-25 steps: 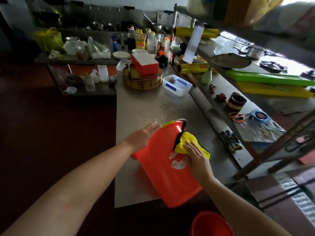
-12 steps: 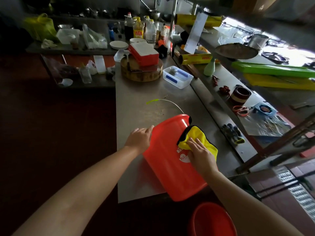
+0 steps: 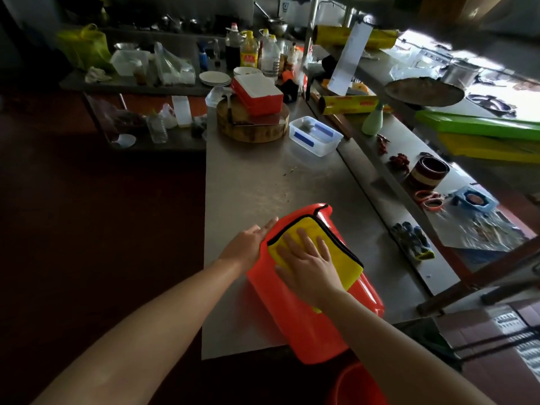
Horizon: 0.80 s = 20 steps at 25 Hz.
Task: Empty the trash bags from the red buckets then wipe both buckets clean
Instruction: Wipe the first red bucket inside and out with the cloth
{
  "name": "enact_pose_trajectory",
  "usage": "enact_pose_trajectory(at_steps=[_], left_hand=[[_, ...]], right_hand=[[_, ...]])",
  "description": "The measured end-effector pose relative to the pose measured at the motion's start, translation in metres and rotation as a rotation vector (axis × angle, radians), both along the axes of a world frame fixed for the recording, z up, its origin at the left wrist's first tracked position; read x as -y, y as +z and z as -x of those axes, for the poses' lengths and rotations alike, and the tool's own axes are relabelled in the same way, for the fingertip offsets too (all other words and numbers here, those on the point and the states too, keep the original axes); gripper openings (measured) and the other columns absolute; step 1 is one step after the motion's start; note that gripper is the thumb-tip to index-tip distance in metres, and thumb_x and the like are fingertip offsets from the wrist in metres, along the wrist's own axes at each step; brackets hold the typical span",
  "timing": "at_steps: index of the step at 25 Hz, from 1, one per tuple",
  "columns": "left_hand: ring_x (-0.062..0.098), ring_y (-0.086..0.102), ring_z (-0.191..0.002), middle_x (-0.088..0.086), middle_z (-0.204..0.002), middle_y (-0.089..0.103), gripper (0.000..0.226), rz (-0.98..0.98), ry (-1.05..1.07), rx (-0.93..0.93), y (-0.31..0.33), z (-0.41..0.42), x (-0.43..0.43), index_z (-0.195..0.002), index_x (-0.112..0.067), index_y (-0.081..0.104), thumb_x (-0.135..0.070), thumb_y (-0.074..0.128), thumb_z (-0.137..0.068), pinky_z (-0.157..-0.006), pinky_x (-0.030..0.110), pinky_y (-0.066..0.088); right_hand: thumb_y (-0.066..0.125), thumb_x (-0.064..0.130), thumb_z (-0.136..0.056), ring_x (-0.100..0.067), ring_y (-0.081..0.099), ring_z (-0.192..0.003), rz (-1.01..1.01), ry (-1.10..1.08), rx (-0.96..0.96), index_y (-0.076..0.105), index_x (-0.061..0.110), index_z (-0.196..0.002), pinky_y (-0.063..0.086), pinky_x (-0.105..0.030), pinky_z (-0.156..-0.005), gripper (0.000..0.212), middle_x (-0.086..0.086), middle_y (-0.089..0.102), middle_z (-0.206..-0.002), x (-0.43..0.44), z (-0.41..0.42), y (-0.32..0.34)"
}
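A red plastic bucket (image 3: pixel 306 325) lies on its side on the steel table (image 3: pixel 248 182). The right hand (image 3: pixel 309 267) presses a yellow cloth (image 3: pixel 344 258) flat on top of it, and the left hand (image 3: pixel 248 244) rests against its left flank. Beyond the hands sits a clear plastic tub (image 3: pixel 315 137). Nearer than the hands, below the table edge, stands a second red bucket (image 3: pixel 356 387).

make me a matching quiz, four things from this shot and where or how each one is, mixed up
1. red plastic bucket on the steel table
2. yellow cloth with black edging
3. second red bucket
4. clear plastic tub with blue strips

a. below the table's near edge
b. lying on its side
c. beside the round wooden block
d. flat under the right hand

Pairs: 1-b, 2-d, 3-a, 4-c
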State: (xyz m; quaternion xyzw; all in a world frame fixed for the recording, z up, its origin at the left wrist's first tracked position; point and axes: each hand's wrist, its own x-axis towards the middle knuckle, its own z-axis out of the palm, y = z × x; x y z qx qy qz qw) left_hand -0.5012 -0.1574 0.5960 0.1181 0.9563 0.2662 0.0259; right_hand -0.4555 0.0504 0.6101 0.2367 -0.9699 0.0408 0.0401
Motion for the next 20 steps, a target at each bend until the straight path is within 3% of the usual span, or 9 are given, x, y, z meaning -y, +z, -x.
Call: enact_pose_trajectory(at_steps=[4, 6, 8, 11, 14, 16, 20], left_hand=[[0.023, 0.063, -0.098, -0.001, -0.109, 0.054, 0.069, -0.099, -0.072, 0.128, 0.008, 0.008, 0.0, -0.138, -0.076, 0.0, -0.042, 0.045, -0.098, -0.079, 0.026, 0.051], [0.022, 0.067, -0.095, -0.001, -0.11, 0.057, 0.076, -0.068, -0.08, 0.146, 0.017, 0.009, -0.004, -0.135, -0.078, 0.001, -0.034, 0.051, -0.099, -0.076, 0.034, 0.058], [0.023, 0.067, -0.102, -0.001, -0.119, 0.061, 0.084, -0.02, -0.062, 0.122, 0.024, 0.011, -0.009, -0.135, -0.079, 0.004, -0.02, 0.052, -0.099, -0.084, 0.039, 0.057], [0.02, 0.065, -0.113, -0.001, -0.132, 0.062, 0.079, -0.014, -0.002, 0.077, 0.028, 0.012, -0.022, -0.145, -0.065, 0.017, -0.016, 0.056, -0.097, -0.092, 0.034, 0.054], [0.02, 0.064, -0.11, -0.001, -0.124, 0.063, 0.075, 0.016, 0.044, 0.053, 0.025, 0.012, -0.03, -0.153, -0.049, 0.025, -0.009, 0.053, -0.096, -0.088, 0.023, 0.048], [0.02, 0.063, -0.109, 0.0, -0.12, 0.061, 0.071, 0.022, 0.077, 0.04, 0.027, 0.011, -0.037, -0.153, -0.047, 0.025, -0.009, 0.05, -0.098, -0.091, 0.025, 0.048], [0.019, 0.065, -0.1, 0.003, -0.113, 0.062, 0.055, -0.062, 0.118, 0.087, 0.031, 0.008, -0.04, -0.153, -0.041, 0.032, -0.041, 0.044, -0.1, -0.094, 0.034, 0.051]], right_hand=[[0.013, 0.071, -0.099, -0.021, -0.023, -0.153, -0.005, 0.013, -0.003, 0.028, 0.053, -0.151, -0.013, -0.071, -0.114, 0.058, 0.012, -0.006, -0.169, -0.021, 0.023, -0.004], [0.014, 0.071, -0.097, -0.027, -0.026, -0.152, -0.046, 0.01, -0.004, 0.023, 0.052, -0.153, -0.007, -0.074, -0.114, 0.059, 0.009, -0.012, -0.168, -0.02, 0.026, -0.008], [0.021, 0.068, -0.096, -0.034, -0.02, -0.153, -0.124, 0.082, -0.024, 0.027, 0.049, -0.153, -0.001, -0.076, -0.112, 0.061, 0.006, -0.008, -0.169, -0.015, 0.026, -0.011], [0.03, 0.063, -0.095, -0.039, -0.007, -0.154, -0.195, 0.192, -0.092, 0.037, 0.044, -0.151, 0.001, -0.078, -0.109, 0.06, 0.002, 0.006, -0.169, -0.018, 0.03, -0.017], [0.031, 0.065, -0.094, -0.035, -0.004, -0.155, -0.149, 0.193, -0.106, 0.038, 0.046, -0.15, 0.003, -0.078, -0.11, 0.06, 0.004, 0.008, -0.169, -0.029, 0.039, -0.018], [0.033, 0.068, -0.092, -0.031, -0.006, -0.156, -0.111, 0.176, -0.093, 0.035, 0.049, -0.15, 0.004, -0.077, -0.111, 0.061, 0.007, 0.005, -0.169, -0.038, 0.047, -0.018], [0.028, 0.075, -0.092, -0.024, -0.012, -0.155, 0.022, 0.086, -0.014, 0.019, 0.057, -0.151, 0.009, -0.072, -0.115, 0.062, 0.014, -0.004, -0.169, -0.059, 0.067, -0.015]])
